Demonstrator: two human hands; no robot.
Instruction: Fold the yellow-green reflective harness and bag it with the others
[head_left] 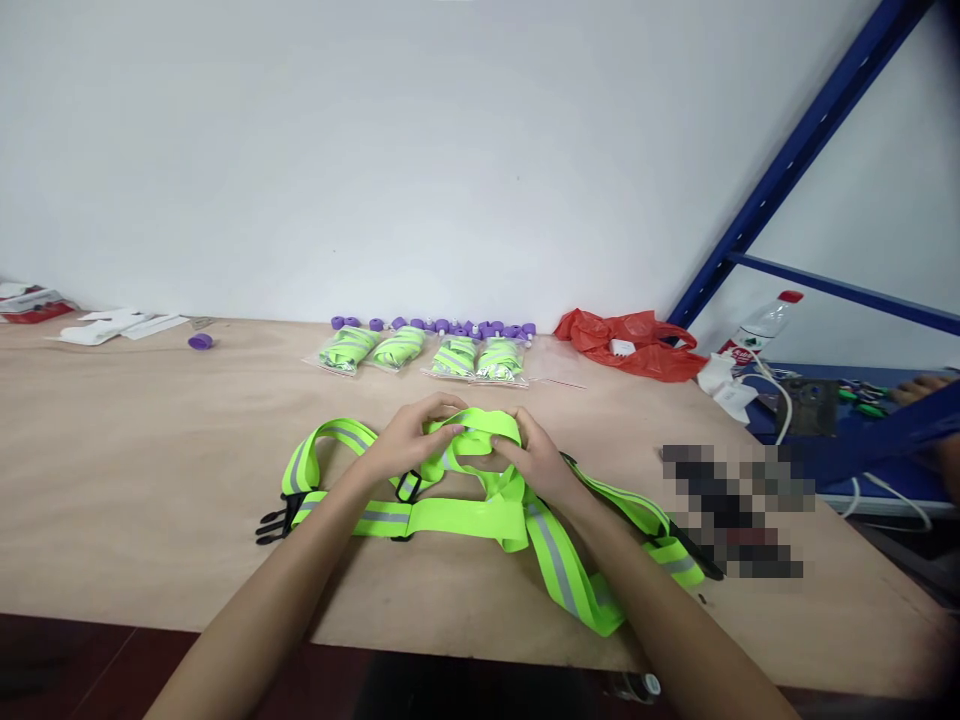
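Observation:
A neon yellow-green reflective harness [457,518] with grey stripes lies spread on the wooden table in front of me. My left hand [411,436] pinches the bunched straps at its upper middle, thumb on top. From the other side my right hand [537,462] grips the same bunch between thumb and fingers. A looped band rises between the two hands. At the harness's left end lies a black buckle [279,520] with its prongs pointing left. A black strap slider [409,487] sits just below my left hand. The right-hand straps pass partly beneath my right forearm.
Several clear bags [454,357] of folded neon straps lie near the wall, before a row of purple caps [480,328]. To their right is a red plastic bag [630,345]. A bottle [761,325] stands beside a blue metal frame [795,150]. At far right another person's hand [924,388] shows.

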